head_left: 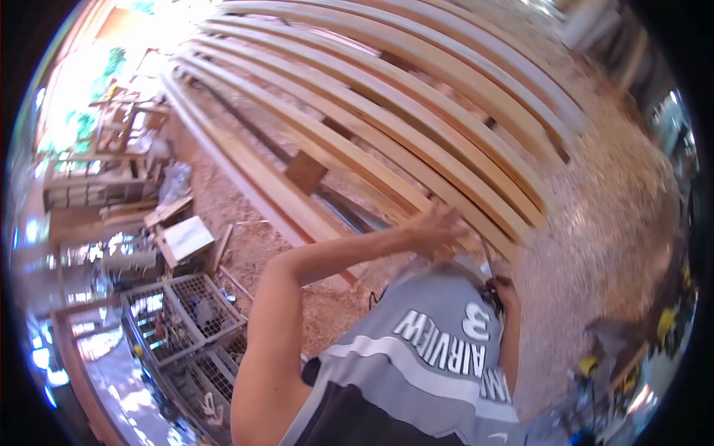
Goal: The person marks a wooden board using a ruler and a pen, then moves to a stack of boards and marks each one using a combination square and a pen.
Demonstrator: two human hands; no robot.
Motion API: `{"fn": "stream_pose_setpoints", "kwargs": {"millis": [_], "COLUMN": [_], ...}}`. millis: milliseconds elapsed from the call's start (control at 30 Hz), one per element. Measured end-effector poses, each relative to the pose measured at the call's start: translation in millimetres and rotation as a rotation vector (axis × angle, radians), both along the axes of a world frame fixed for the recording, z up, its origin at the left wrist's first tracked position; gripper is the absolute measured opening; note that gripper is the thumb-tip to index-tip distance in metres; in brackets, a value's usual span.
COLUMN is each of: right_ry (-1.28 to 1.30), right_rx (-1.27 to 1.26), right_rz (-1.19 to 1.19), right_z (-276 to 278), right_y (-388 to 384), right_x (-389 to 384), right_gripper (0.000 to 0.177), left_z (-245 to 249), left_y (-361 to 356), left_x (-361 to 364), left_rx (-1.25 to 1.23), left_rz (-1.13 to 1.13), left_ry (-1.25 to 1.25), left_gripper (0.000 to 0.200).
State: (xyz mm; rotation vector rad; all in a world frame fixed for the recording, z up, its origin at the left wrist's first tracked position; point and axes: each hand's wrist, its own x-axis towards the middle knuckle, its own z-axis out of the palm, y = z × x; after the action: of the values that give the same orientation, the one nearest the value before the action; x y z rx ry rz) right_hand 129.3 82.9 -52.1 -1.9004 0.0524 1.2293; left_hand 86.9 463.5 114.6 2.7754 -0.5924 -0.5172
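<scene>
My left arm reaches across my front, and my left hand (439,232) is over the near ends of long sawn timber beams (454,186). Its fingers are spread, slightly smeared by motion, and nothing shows in them. My right hand (507,291) is low at my right side with its fingers curled in. A small dark object (490,286) shows at its fingertips, with a thin dark line rising beside it; I cannot tell what it is. Beneath both hands is the grey jersey (439,338) I wear.
More beams run side by side toward the bright far end. A wooden block (306,172) lies across a dark metal rail (349,212). Wood shavings (602,223) heap at the right. Metal mesh crates (186,316) and a white-topped box (188,238) stand at the left.
</scene>
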Motion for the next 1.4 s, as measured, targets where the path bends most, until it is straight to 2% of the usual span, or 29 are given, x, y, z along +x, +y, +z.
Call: {"fn": "stream_pose_setpoints", "kwargs": {"millis": [33, 67, 100, 133, 200, 233, 300, 333, 367, 400, 433, 467, 500, 533, 667, 733, 767, 833, 900, 967, 1000, 1033, 1100, 1133, 1167, 1233, 1267, 1333, 1400], "right_ry": [0.109, 0.092, 0.331, 0.575, 0.648, 0.725, 0.773, 0.815, 0.865, 0.780, 0.961, 1.032, 1.083, 1.125, 1.043, 1.064, 1.063, 1.036, 1.000, 0.796, 0.678, 0.674, 0.375, 0.247, 0.244, 0.295, 0.395, 0.436, 0.473], "right_rx": [0.025, 0.050, 0.186, 0.314, 0.403, 0.477, 0.531, 0.536, 0.586, 0.560, 0.759, 0.715, 0.838, 0.806, 0.779, 0.890, 0.903, 0.784, 0.819, 0.433, 0.355, 0.362, 0.103, 0.054, 0.068, 0.210, 0.323, 0.397, 0.498], "right_rz": [-0.087, -0.060, -0.179, -0.301, -0.372, -0.453, -0.529, -0.609, -0.723, -0.729, -0.635, -0.742, -0.648, -0.689, -0.736, -0.570, -0.594, -0.467, -0.383, -0.304, -0.218, -0.217, -0.186, -0.262, -0.251, -0.731, -0.892, -0.931, -1.018], "right_z": [1.0, -2.8, -8.6, -9.2, -23.6, -31.6, -34.9, -29.1, -74.0, -61.2, -79.8, -44.5, -31.4, -33.4, -14.0, -22.1, -27.2, -49.1, -59.2, -2.7, 8.2, 10.5, 0.1, -14.3, -21.3, -25.1, 0.4, -6.6, 12.6], "right_y": [15.7, 29.4, 37.4, 46.5, 68.7, 75.6, 93.9, 103.4, 100.1, 111.4, 100.5, 113.1, 112.9, 113.0, 121.2, 119.6, 119.6, 118.6, 115.2, 128.5, 126.8, 125.3, 124.8, 122.6, 114.3, 103.4, 106.4, 86.8, 78.6], "right_x": [2.1, 6.1, 9.0, 9.7, 9.2, 5.7, -3.5, -6.1, -15.4, -27.5, -34.4, -36.2, -40.5, -45.5, -66.5, -80.0, -85.5, -95.7, -96.5, -80.5, -74.2, -69.3, -64.7, -65.6, -67.2, -68.1, -64.6, -67.7, -73.8], "right_gripper": [0.034, 0.034, 0.039, 0.045, 0.049, 0.053, 0.053, 0.054, 0.056, 0.050, 0.048, 0.045, 0.044, 0.042, 0.036, 0.034, 0.034, 0.035, 0.040, 0.043, 0.045, 0.045, 0.042, 0.039, 0.039, 0.034, 0.032, 0.029, 0.025], "left_z": [-12.4, -21.8, -27.1, -27.9, -32.3, -34.8, -18.8, -32.0, -29.8, -25.4, -26.8, -30.8, -28.4, -24.9, -21.9, -17.2, -15.7, -11.7, 1.7, 7.6, 9.2, 10.8, 16.3, 19.3, 17.3, 9.6, 11.0, 19.5, 21.5], "left_y": [3.2, 6.6, 3.9, 2.0, -1.3, 0.9, 1.1, 0.2, 0.9, 3.4, 4.9, 7.9, 9.6, 10.8, 12.7, 13.0, 13.8, 17.3, 13.3, 8.9, 6.3, 2.7, -2.7, -2.3, -2.7, -10.3, -13.5, -42.6, -67.6], "left_x": [-10.4, -15.9, -10.2, -5.7, 1.6, -0.4, 4.4, 4.5, 5.7, 3.2, -1.7, -6.0, -11.2, -15.8, -31.2, -46.4, -54.4, -68.3, -71.1, -71.1, -71.4, -72.3, -71.9, -70.0, -67.7, -62.2, -61.1, -60.4, -59.4], "left_rx": [0.031, 0.057, 0.081, 0.048, 0.030, 0.025, 0.064, 0.018, -0.004, -0.028, -0.034, -0.040, -0.042, -0.036, -0.040, -0.085, -0.086, -0.028, 0.011, 0.057, 0.093, 0.131, 0.099, 0.059, 0.073, -0.009, 0.004, -0.253, -0.259], "left_rz": [-0.054, -0.122, -0.111, -0.078, -0.042, -0.056, -0.096, -0.067, -0.085, -0.112, -0.138, -0.159, -0.159, -0.145, -0.175, -0.134, -0.157, -0.165, -0.170, -0.162, -0.156, -0.148, -0.100, -0.051, -0.040, 0.046, 0.045, 0.167, 0.084], "left_ry": [-0.102, -0.202, -0.213, -0.171, -0.172, -0.167, -0.267, -0.191, -0.132, -0.073, -0.147, -0.223, -0.269, -0.315, -0.121, -0.039, -0.030, 0.003, 0.068, 0.121, 0.104, 0.088, 0.129, 0.175, 0.170, 0.226, 0.225, 0.134, 0.047], "left_gripper": [0.105, 0.102, 0.102, 0.091, 0.071, 0.071, 0.092, 0.091, 0.092, 0.093, 0.093, 0.094, 0.094, 0.094, 0.093, 0.096, 0.096, 0.100, 0.101, 0.102, 0.100, 0.099, 0.097, 0.095, 0.095, 0.091, 0.091, 0.085, 0.081]}}
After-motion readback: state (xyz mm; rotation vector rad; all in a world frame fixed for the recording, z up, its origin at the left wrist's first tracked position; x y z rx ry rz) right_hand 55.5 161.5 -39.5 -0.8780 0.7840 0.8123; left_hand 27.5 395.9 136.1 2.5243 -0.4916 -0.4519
